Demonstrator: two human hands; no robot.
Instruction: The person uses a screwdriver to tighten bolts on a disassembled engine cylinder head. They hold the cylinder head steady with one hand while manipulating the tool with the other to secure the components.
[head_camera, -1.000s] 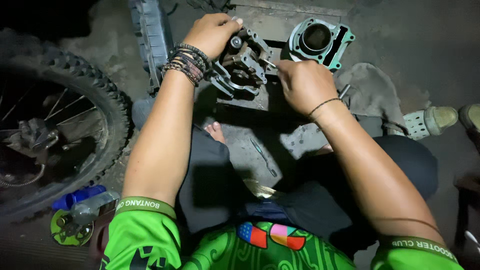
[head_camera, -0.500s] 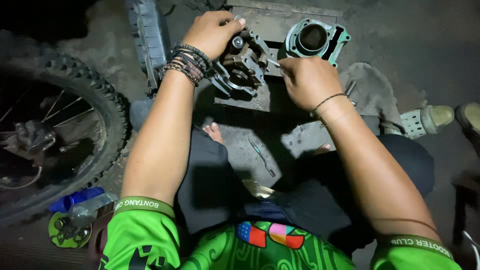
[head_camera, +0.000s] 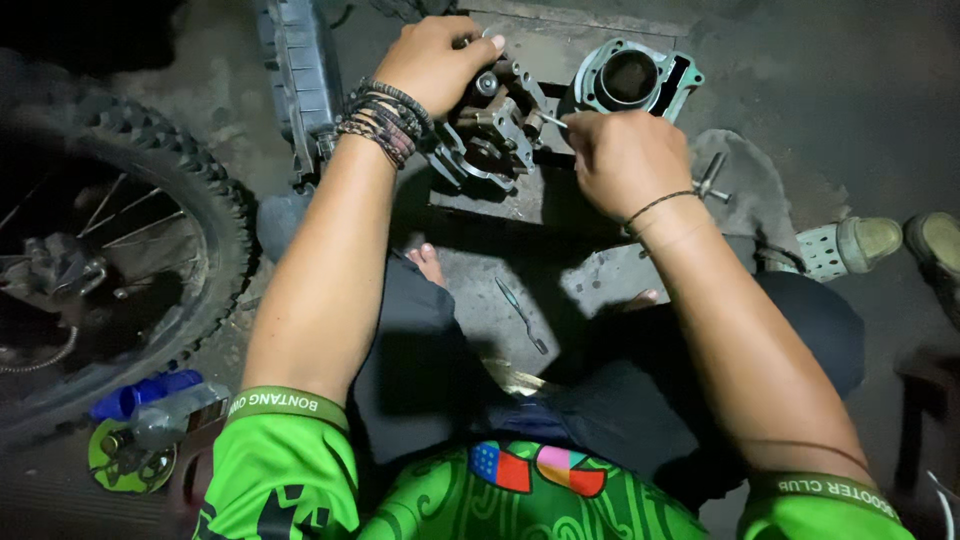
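Note:
A dark metal engine head (head_camera: 497, 132) with bolts and ports stands on a flat block on the floor, straight ahead. My left hand (head_camera: 437, 60) grips its top and steadies it; several bead bracelets ring that wrist. My right hand (head_camera: 622, 160) is closed around a thin metal tool whose tip (head_camera: 553, 119) touches the right side of the engine head. Behind it lies a grey engine cylinder (head_camera: 632, 78) with a round bore, untouched.
A knobby motorcycle wheel (head_camera: 120, 250) fills the left side. A slim tool (head_camera: 522, 314) lies on the floor between my knees. A T-shaped wrench (head_camera: 712, 178) rests on a rag at right, near a light sandal (head_camera: 848, 245). A blue bottle (head_camera: 140, 393) lies lower left.
My right hand has moved up and left toward the engine head, bringing the thin tool's tip against it. My left hand keeps its hold on top.

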